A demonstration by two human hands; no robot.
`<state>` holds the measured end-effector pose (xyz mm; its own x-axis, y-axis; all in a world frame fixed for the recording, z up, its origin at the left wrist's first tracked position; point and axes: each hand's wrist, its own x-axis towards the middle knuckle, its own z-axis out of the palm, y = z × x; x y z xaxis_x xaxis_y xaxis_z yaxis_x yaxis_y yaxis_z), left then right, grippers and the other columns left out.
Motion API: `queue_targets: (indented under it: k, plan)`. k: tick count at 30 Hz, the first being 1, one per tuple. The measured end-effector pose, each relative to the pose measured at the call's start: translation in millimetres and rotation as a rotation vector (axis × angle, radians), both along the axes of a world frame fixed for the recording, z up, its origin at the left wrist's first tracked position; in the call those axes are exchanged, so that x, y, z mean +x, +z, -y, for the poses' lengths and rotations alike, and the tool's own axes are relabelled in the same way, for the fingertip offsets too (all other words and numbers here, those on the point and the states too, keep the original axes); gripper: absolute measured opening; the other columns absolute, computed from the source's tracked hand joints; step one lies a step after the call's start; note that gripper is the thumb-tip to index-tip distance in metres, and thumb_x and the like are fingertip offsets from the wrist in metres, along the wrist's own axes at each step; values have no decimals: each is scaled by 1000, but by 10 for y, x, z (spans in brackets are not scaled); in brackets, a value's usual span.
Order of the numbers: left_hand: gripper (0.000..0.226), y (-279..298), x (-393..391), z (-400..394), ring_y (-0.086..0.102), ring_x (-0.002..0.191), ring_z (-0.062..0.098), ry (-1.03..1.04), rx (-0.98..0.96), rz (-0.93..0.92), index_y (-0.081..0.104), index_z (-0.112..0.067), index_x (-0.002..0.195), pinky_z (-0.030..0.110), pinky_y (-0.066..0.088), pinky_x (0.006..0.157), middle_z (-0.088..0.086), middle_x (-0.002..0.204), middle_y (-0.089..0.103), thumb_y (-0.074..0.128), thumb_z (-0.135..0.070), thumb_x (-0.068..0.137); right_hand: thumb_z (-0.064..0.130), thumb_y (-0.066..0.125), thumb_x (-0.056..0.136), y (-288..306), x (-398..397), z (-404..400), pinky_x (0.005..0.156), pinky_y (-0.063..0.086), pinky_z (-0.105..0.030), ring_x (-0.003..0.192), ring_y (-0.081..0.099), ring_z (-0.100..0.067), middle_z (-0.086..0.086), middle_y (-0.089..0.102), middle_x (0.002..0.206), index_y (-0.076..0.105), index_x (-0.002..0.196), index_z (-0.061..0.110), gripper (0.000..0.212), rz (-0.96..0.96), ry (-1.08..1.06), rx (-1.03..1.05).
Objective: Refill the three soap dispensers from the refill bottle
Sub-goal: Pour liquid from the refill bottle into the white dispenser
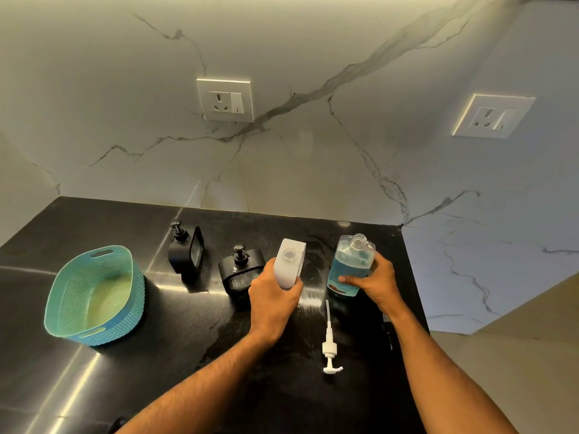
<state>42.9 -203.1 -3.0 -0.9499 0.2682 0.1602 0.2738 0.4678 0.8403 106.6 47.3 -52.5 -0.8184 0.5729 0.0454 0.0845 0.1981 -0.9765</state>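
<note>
My left hand (pixel 272 297) grips a white soap dispenser (pixel 289 261) with its pump off and its neck open, standing on the black counter (pixel 156 355). My right hand (pixel 374 281) holds the clear refill bottle (pixel 351 264) of blue liquid, uncapped and upright, just right of the white dispenser. The white pump (pixel 329 343) lies on the counter in front of them. Two black dispensers with pumps on stand to the left: one near the wall (pixel 185 250), one beside my left hand (pixel 239 270).
A teal plastic basket (pixel 94 296) sits at the left of the counter. The marble wall behind carries two sockets (pixel 225 100), (pixel 493 115). The counter ends at the right, just past the bottle. Wet smears show around the dispensers.
</note>
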Motion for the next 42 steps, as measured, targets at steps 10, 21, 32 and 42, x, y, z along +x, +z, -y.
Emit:
queue_targets:
  k: [10, 21, 32, 42]
  plan:
    - [63, 63, 6, -48, 57, 106, 2, -21, 24, -11, 56, -17, 141, -5, 43, 73, 1, 136, 66, 83, -27, 84, 20, 97, 61, -157, 54, 221, 82, 63, -44, 107, 71, -15, 2, 74, 113, 71, 116, 20, 60, -77, -180, 22]
    - [61, 110, -48, 131, 60, 102, 5, -56, 63, -40, 58, -18, 137, 5, 52, 75, 1, 134, 67, 84, -32, 83, 21, 95, 64, -93, 102, 513, 82, 63, -46, 108, 70, -15, 6, 72, 113, 70, 116, 16, 58, -114, -341, 93]
    - [55, 307, -3, 382, 62, 90, 2, -77, 102, -97, 64, -21, 129, 11, 56, 70, -3, 124, 72, 85, -35, 80, 33, 94, 64, 605, 234, 1063, 65, 56, -15, 91, 68, -10, 2, 69, 97, 68, 99, 15, 47, -271, -510, 383]
    - [78, 367, 61, 568, 75, 95, 19, -66, 74, -183, 55, -11, 143, 23, 63, 76, 3, 125, 73, 83, -45, 79, 25, 94, 69, 858, 400, 1552, 67, 52, -8, 92, 66, -2, 0, 68, 99, 70, 107, 8, 48, -266, -536, 570]
